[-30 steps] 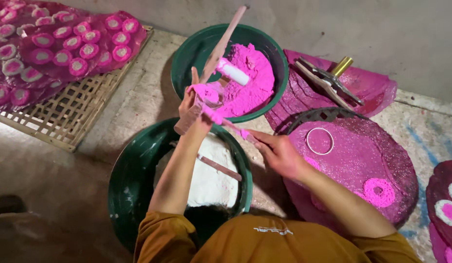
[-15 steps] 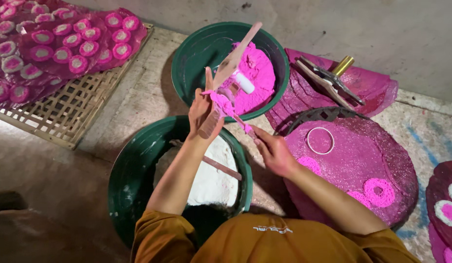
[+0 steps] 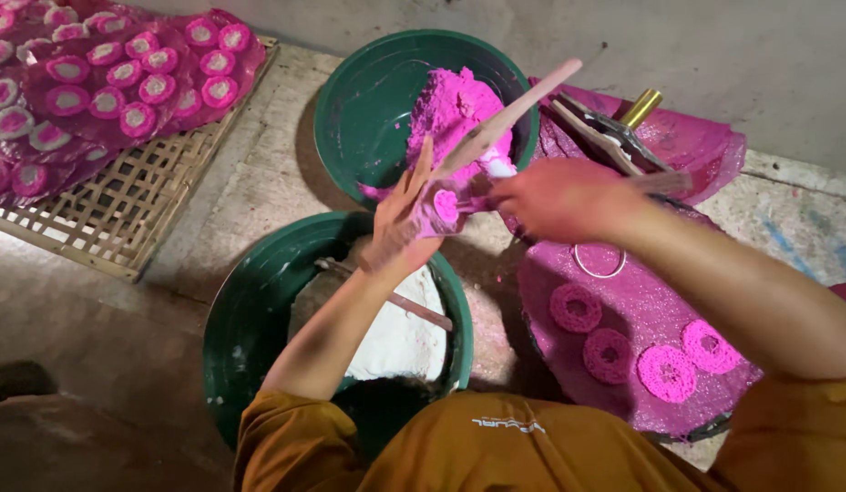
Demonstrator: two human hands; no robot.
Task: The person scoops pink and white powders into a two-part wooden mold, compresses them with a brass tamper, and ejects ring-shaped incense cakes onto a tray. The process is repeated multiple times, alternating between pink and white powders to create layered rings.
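Item one: my left hand, raised over the gap between the two basins, palm up, forearm running up from my orange sleeve. Its fingers are spread flat and open, and a small ring of pink paste rests on them.

Item two: my right hand, reaching in from the right, arm bent across the pink sheet. Its fingers are curled closed around a long flat pink-stained wooden stick, which slants up and right, with its lower end at the paste ring on my left palm.

Item three: round dark green plastic basin of bright pink paste, just behind my hands.

Item four: round dark green plastic basin of white paste, under my left forearm, with a thin stick lying across the white mass.

Item five: round tray covered in glittery pink plastic sheet, to the right, bearing four pink rings and a thin metal ring mould.

Item six: woven bamboo rack, upper left, its pink sheet lined with many pink-and-white rings.

Item seven: rough, stained concrete floor and a plain grey wall behind.
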